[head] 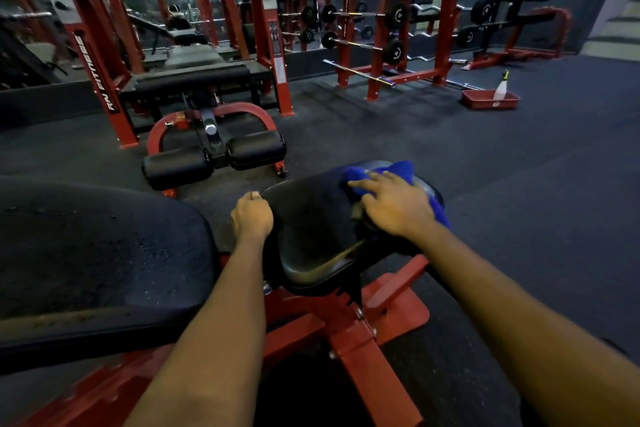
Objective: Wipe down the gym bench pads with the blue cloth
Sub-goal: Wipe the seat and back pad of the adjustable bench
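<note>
head view, speaker one: where is the blue cloth (398, 172) seen?

speaker two: it is seen bunched on the far right part of the black seat pad (311, 229), right of the frame's centre. it is pressed down under the right hand (394, 208), and blue folds are left showing beyond the fingers (360, 185) and beside the wrist.

speaker one: how are those fingers held?

speaker two: they are spread apart and laid flat on the cloth; nothing is pinched.

speaker one: and the left hand (252, 218)?

speaker two: it is set against the seat pad's left edge, with its fingers curled into a fist. whether anything is gripped inside cannot be told.

speaker one: what else is shown?

speaker two: a larger black back pad (104, 253) is seen at lower left, just beside the seat pad. both are carried on a red frame (346, 333). two black roller pads (214, 156) are placed beyond, left of centre. at upper right, a red tray (490, 100) is set on the dark floor (519, 184), and a spray bottle (501, 87) is stood upright in it. racks of barbells (388, 21) are lined along the top.
</note>
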Demonstrator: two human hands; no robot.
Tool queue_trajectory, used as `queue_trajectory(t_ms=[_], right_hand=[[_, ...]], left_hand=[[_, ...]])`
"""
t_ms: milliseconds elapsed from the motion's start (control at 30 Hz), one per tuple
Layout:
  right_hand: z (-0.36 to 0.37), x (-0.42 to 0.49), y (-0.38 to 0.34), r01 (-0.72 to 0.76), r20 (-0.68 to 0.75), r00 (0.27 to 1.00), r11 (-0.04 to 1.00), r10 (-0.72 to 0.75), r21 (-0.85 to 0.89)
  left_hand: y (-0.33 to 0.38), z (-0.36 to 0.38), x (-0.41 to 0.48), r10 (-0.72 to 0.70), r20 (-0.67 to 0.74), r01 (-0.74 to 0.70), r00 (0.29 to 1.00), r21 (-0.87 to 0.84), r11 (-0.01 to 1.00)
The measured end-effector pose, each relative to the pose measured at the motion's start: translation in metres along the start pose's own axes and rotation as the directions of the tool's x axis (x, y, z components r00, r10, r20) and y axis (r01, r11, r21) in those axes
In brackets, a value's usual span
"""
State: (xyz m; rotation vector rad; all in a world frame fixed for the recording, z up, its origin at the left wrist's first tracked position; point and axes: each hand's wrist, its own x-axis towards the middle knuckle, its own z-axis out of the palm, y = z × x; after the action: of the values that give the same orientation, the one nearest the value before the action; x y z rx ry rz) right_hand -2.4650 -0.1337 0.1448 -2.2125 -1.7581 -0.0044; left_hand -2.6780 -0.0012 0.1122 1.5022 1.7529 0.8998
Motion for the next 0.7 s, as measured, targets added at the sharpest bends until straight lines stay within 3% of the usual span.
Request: queue_trajectory(t_ms=[133,233,467,700], right_hand=[[0.012,-0.05,-0.065,0.215,0.024,0.976,0.977,-0.215,0.005],[0.015,-0.063,-0.088,0.365,0.125,0.924,0.931,-0.36,-0.016],[0.009,0.03,-0.097,0.183,0.302,0.939,0.982,-0.163,-0.038],[0.016,-0.017,-0.119,0.496,0.255,0.852,0.862,-0.458,-0.11]], left_hand=[[0.012,-0.012,0.0,-0.019,0.1,0.007,0.995,0.122,0.992],[0.027,-0.034,-0.006,0.003,0.108,-0.021,0.994,0.157,0.987],[0.04,-0.084,-0.018,0.107,-0.023,-0.105,0.994,0.046,0.993],[0.036,-0.113,-0.04,0.171,-0.149,-0.16,0.974,0.087,0.983]])
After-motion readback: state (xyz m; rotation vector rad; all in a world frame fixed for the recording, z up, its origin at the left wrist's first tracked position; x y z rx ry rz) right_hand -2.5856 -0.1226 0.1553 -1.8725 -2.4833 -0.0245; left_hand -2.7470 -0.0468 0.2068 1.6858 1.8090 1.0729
